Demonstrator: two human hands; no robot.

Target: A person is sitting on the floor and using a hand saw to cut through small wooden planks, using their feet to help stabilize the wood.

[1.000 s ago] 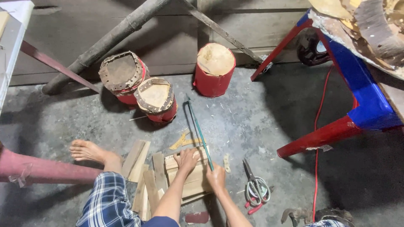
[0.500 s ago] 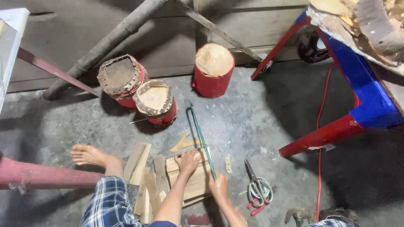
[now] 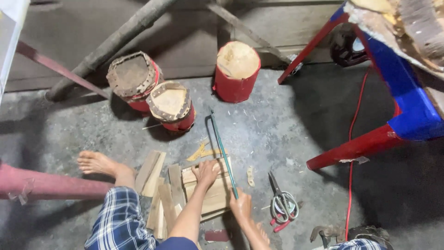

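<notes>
The left hand [image 3: 206, 170] presses flat on a stack of wooden boards [image 3: 210, 192] on the concrete floor [image 3: 277, 134]; the right hand [image 3: 241, 206] grips a green-framed saw [image 3: 223, 150], whose long axis runs away from the person across the boards' right end, with scissors [image 3: 282, 203] just right.

The right hand [image 3: 242, 207] sits lower and nearer the person than 1 second ago, drawn back along the wood block [image 3: 208, 192]; with it the green-framed saw [image 3: 223, 150] comes back too, its far tip now short of the 2 leather-topped red drums [image 3: 152, 95] rather than reaching up between them and the red stump [image 3: 237, 70]; the blade crosses the block's right edge (a steeper slant than before); the left hand [image 3: 206, 171] shifts slightly on the block's top; the whole view tilts a little to the left.
</notes>
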